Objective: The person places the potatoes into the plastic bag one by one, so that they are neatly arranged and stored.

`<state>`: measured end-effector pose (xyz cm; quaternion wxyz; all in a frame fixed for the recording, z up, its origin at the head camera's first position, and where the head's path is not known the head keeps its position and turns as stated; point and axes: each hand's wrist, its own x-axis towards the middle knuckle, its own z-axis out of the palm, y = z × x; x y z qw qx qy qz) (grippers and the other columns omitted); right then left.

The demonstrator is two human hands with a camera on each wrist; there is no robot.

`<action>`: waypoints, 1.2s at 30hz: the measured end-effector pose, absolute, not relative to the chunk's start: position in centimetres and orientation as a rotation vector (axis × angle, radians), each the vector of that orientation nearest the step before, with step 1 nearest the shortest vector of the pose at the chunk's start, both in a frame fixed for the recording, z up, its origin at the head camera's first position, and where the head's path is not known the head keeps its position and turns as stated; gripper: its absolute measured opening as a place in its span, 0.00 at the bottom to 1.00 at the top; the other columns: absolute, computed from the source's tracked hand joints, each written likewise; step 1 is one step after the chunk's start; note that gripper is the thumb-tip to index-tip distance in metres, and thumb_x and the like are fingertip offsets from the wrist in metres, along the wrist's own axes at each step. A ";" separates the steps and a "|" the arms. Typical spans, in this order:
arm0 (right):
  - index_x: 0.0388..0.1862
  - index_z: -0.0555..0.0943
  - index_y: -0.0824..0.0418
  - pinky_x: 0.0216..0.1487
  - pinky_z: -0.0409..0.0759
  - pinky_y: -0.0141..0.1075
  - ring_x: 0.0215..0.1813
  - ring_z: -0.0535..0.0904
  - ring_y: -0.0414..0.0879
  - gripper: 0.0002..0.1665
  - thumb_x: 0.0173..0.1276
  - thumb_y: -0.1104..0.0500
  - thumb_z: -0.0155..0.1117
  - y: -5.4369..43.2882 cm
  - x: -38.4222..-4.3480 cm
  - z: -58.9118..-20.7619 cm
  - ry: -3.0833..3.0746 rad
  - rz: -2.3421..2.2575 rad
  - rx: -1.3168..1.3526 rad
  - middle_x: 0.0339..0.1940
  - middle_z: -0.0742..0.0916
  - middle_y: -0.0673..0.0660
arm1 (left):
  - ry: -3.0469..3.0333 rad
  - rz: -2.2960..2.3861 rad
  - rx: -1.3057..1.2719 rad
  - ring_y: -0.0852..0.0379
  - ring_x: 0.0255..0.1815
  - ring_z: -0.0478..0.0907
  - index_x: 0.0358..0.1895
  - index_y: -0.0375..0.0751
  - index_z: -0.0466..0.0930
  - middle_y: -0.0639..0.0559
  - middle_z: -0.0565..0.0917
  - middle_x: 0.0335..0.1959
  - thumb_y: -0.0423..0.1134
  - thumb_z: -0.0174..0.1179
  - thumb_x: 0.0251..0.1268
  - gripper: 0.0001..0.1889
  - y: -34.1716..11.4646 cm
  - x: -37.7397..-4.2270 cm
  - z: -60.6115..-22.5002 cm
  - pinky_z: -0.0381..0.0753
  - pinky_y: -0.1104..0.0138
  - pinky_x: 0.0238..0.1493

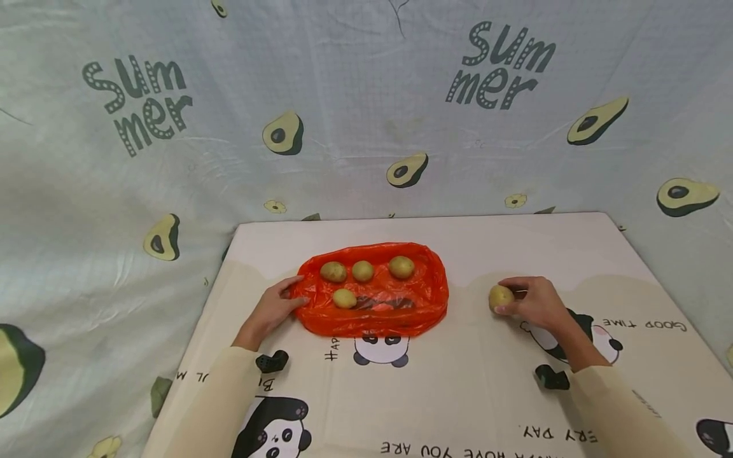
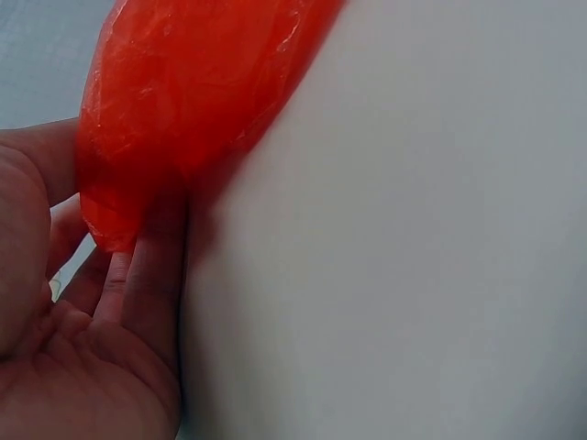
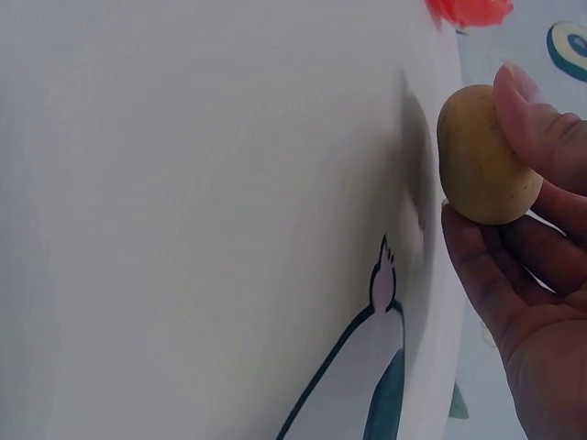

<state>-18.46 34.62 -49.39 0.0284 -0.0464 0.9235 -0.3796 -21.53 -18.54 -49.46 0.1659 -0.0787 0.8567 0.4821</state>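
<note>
A red plastic bag (image 1: pixel 424 292) lies spread in a rounded oblong shape on the table, its edge raised. Several potatoes (image 1: pixel 363 271) rest on it, most along the far side and one nearer the front left. My left hand (image 1: pixel 275 310) grips the bag's left edge; in the left wrist view the thumb is on one side of the red plastic (image 2: pixel 211 73) and the fingers on the other. To the right of the bag, my right hand (image 1: pixel 535 302) pinches a single potato (image 3: pixel 481 156) between thumb and fingers, just above the table.
The table (image 1: pixel 458 394) has a pale cover printed with pandas and lettering. Small black objects (image 1: pixel 272 362) show beside both wrists. Behind and at the sides hangs a light cloth (image 1: pixel 343 76) with avocado prints.
</note>
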 end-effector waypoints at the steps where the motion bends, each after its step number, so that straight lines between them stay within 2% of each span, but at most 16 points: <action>1: 0.57 0.84 0.73 0.46 0.85 0.38 0.53 0.88 0.66 0.32 0.55 0.60 0.83 34.5 -18.5 -49.3 2.847 -1.174 -0.150 0.55 0.88 0.73 | 2.439 1.376 -0.224 0.36 0.80 0.63 0.81 0.44 0.62 0.35 0.60 0.83 0.37 0.59 0.76 0.33 -18.6 -21.5 -49.5 0.70 0.46 0.77; 6: 0.56 0.85 0.73 0.49 0.86 0.41 0.54 0.88 0.65 0.32 0.55 0.60 0.83 33.8 -18.6 -49.0 2.822 -1.186 -0.163 0.55 0.88 0.72 | 2.437 1.379 -0.221 0.36 0.80 0.63 0.81 0.44 0.62 0.35 0.61 0.83 0.38 0.60 0.75 0.33 -18.7 -21.5 -49.7 0.70 0.46 0.77; 14: 0.58 0.84 0.73 0.56 0.86 0.56 0.55 0.87 0.65 0.32 0.56 0.60 0.82 32.8 -18.7 -48.5 2.784 -1.205 -0.174 0.56 0.88 0.71 | 2.443 1.364 -0.213 0.36 0.80 0.63 0.81 0.44 0.62 0.35 0.61 0.82 0.39 0.61 0.75 0.34 -18.7 -21.4 -49.8 0.70 0.46 0.76; 36: 0.59 0.84 0.70 0.59 0.86 0.56 0.57 0.85 0.63 0.30 0.58 0.61 0.81 30.4 -18.8 -47.2 2.737 -1.238 -0.250 0.56 0.89 0.69 | 2.445 1.387 -0.209 0.36 0.78 0.65 0.81 0.44 0.63 0.35 0.61 0.82 0.36 0.60 0.75 0.33 -18.5 -21.3 -49.8 0.73 0.47 0.74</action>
